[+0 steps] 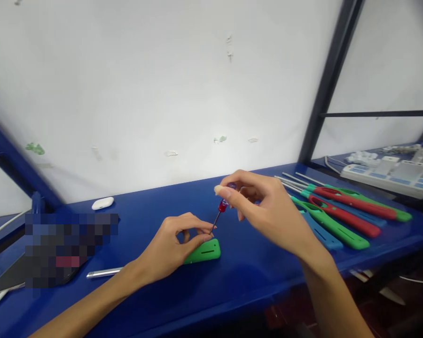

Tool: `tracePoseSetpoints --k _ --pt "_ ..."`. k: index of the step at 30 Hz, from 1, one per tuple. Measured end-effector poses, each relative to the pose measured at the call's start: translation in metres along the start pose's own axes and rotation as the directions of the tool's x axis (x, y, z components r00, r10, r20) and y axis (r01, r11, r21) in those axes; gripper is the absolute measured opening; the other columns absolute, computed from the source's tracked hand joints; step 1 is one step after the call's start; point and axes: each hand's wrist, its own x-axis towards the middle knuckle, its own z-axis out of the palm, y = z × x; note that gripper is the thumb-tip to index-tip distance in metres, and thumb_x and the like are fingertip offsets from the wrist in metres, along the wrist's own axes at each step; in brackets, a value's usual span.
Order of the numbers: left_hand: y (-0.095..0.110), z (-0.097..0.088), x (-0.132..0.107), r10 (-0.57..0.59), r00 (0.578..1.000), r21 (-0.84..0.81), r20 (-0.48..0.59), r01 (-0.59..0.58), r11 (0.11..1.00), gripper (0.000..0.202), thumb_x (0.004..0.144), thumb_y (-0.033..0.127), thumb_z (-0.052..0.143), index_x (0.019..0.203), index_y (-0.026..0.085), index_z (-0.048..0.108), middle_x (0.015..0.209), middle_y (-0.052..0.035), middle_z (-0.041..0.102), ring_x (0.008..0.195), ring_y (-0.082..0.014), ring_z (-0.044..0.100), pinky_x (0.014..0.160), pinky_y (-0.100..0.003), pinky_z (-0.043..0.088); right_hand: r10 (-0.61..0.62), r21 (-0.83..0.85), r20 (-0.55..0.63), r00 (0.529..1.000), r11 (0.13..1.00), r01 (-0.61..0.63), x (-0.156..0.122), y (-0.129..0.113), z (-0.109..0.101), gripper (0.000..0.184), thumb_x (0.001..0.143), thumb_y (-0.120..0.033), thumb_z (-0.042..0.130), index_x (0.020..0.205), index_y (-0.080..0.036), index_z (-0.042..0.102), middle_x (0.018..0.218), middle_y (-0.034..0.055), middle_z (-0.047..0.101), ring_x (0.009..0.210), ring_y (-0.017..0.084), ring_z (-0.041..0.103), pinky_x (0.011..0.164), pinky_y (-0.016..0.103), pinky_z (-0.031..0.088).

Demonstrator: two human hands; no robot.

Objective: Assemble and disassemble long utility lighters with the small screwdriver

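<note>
My right hand [264, 202] is closed around the red and clear-purple handle of a small screwdriver [223, 205]. Its thin dark shaft slants down and left to the green lighter [206, 251]. My left hand [178, 239] lies over that lighter, with thumb and forefinger pinched about the lower end of the shaft. Those fingertips hide the screwdriver's tip, and whether a screw sits there I cannot tell. The lighter lies flat on the blue table; its handle end with a slot and small hole shows, and its metal barrel sticks out left beyond my wrist.
Several long-barrelled lighters, among them a red lighter [345, 217] and a blue lighter [320, 232], lie side by side at the right. A white case [103, 203] rests near the wall, behind a blurred-out dark object [70, 249]. White power strips [391, 171] stand beyond the frame post.
</note>
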Motion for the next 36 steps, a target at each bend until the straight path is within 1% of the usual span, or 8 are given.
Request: tracePoseSetpoints --k 3,8,15,20,26,29,33,36 --pt "0.002 0.01 0.009 0.014 0.999 0.014 0.039 -0.014 1.0 0.015 0.092 0.031 0.072 0.101 0.024 0.083 0.094 -0.0028 0.08 0.068 -0.0153 0.059 0.067 -0.029 0.049 -0.002 -0.018 0.007 1.0 1.0 0.002 -0.001 0.003 -0.007 0.027 0.1 -0.048 0.066 0.088 -0.025 0.075 0.074 -0.0037 0.073 0.054 0.011 0.058 0.056 0.026 0.045" --pt "-0.002 0.019 0.016 -0.037 0.997 0.062 0.064 0.033 0.998 0.025 0.094 0.033 0.072 0.117 0.026 0.076 0.089 0.0002 0.083 0.079 -0.0201 0.069 0.076 -0.032 0.048 -0.027 -0.075 0.042 0.999 0.997 0.03 0.004 0.017 -0.007 0.029 0.103 -0.046 0.063 0.086 -0.026 0.075 0.065 -0.0065 0.069 0.052 0.01 0.057 0.056 0.026 0.041" --pt "-0.005 0.018 0.01 -0.07 0.992 0.09 0.11 0.06 0.994 0.028 0.096 0.032 0.071 0.123 0.028 0.073 0.09 0.0035 0.083 0.081 -0.0199 0.073 0.078 -0.032 0.048 -0.026 -0.081 0.078 0.997 0.996 0.032 0.008 0.023 0.005 0.029 0.103 -0.046 0.061 0.089 -0.026 0.076 0.066 -0.0054 0.069 0.059 0.012 0.059 0.06 0.027 0.038" --pt "-0.008 0.015 0.007 -0.058 0.992 0.096 0.109 0.048 0.994 0.028 0.097 0.034 0.07 0.125 0.03 0.072 0.092 0.0031 0.083 0.089 -0.0228 0.076 0.09 -0.035 0.049 -0.025 -0.077 0.085 0.996 0.997 0.031 0.008 0.021 0.01 0.029 0.103 -0.047 0.061 0.09 -0.026 0.076 0.067 -0.0052 0.069 0.059 0.012 0.059 0.061 0.027 0.039" --pt "-0.013 0.014 0.007 -0.046 0.995 0.111 0.086 0.036 0.993 0.025 0.097 0.034 0.071 0.122 0.032 0.073 0.094 0.0039 0.084 0.094 -0.0244 0.075 0.107 -0.042 0.041 -0.023 -0.078 0.089 0.996 0.997 0.03 0.009 0.022 0.012 0.03 0.104 -0.047 0.06 0.088 -0.025 0.074 0.068 -0.0057 0.07 0.054 0.011 0.059 0.058 0.027 0.04" --pt "-0.014 0.015 0.007 -0.04 0.996 0.111 0.079 0.031 0.993 0.024 0.097 0.033 0.072 0.121 0.031 0.073 0.094 0.0032 0.084 0.093 -0.0247 0.076 0.111 -0.045 0.039 -0.017 -0.09 0.086 0.996 0.996 0.025 0.009 0.022 0.012 0.028 0.104 -0.045 0.06 0.091 -0.025 0.074 0.069 -0.0064 0.07 0.053 0.01 0.059 0.058 0.026 0.041" --pt "-0.014 0.015 0.007 -0.027 0.997 0.102 0.079 0.019 0.995 0.024 0.097 0.032 0.073 0.121 0.031 0.073 0.095 0.003 0.084 0.093 -0.0247 0.076 0.111 -0.044 0.039 -0.006 -0.095 0.091 0.996 0.995 0.015 0.008 0.021 0.011 0.029 0.105 -0.047 0.059 0.092 -0.026 0.074 0.07 -0.0068 0.07 0.051 0.01 0.059 0.056 0.026 0.043" --pt "-0.014 0.015 0.006 -0.017 0.996 0.091 0.084 0.009 0.996 0.024 0.097 0.03 0.074 0.121 0.032 0.074 0.095 0.0036 0.084 0.095 -0.0238 0.077 0.115 -0.045 0.036 -0.002 -0.09 0.092 0.996 0.996 0.01 0.007 0.021 0.01 0.028 0.104 -0.047 0.059 0.092 -0.026 0.073 0.068 -0.0075 0.069 0.05 0.009 0.06 0.055 0.026 0.043"
